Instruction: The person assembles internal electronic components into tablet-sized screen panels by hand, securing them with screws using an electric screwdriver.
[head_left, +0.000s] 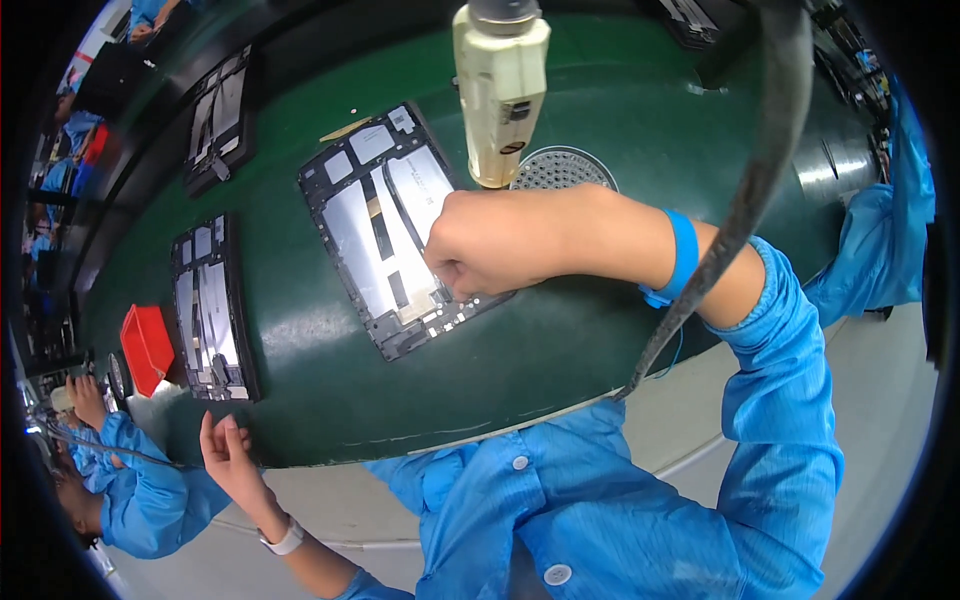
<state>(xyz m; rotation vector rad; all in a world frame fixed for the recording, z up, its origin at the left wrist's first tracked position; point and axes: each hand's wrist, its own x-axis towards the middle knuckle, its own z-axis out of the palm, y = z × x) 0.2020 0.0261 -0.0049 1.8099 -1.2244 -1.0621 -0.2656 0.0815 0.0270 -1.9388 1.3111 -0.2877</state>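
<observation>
An opened tablet (412, 180) lies tilted on the green bench mat, its silver inner plates, black ribbon cables and dark frame exposed. My right hand (500, 240) reaches across it, closed over its right side near the lower part. The fingertips are turned under, so whatever they hold is hidden. A blue strap (682, 250) circles that wrist. At the bench's front edge, my left hand (232, 460) has thumb and index finger slightly apart and shows nothing between them. Just beyond its fingertips lies a second opened tablet (215, 310).
A cream-coloured tool head (500, 95) hangs above the bench beside a round perforated disc (565, 168). A thick dark cable (755, 210) crosses in front of my right arm. Leftward are a red bin (147, 348) and another opened tablet (220, 115). A co-worker in blue (150, 495) sits at left.
</observation>
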